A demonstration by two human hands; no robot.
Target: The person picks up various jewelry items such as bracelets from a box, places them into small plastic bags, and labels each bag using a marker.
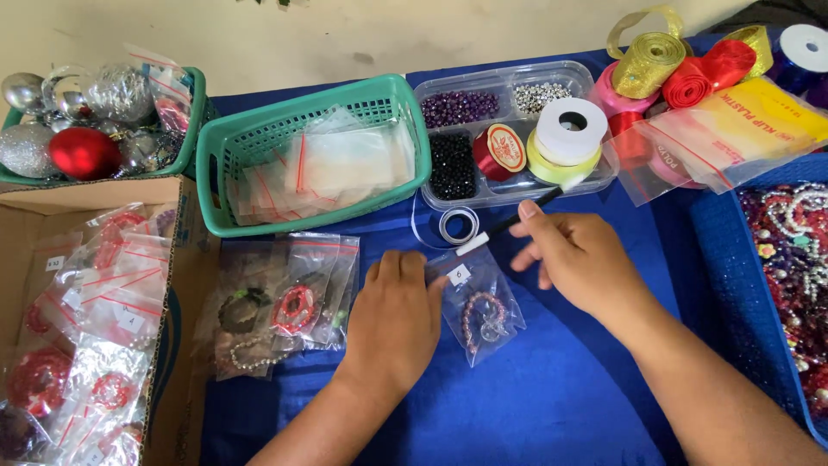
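Note:
My left hand point(392, 319) lies flat on the blue cloth, its fingertips pressing the left edge of a small clear bag point(479, 302) that holds a pink bead bracelet and carries a small white label. My right hand point(578, 259) hovers just right of that bag and grips a black-and-white pen point(509, 226), whose white end points down toward the bag's top. A row of similar clear bags with bracelets point(276, 306) lies left of my left hand.
A teal basket point(226, 164) with empty clear bags stands at the back. A clear compartment tray point(509, 82) holds beads and tape rolls. Ribbon rolls point(690, 73) sit at far right, a blue bead tray point(716, 250) at right, a cardboard box point(185, 259) with bagged bracelets at left.

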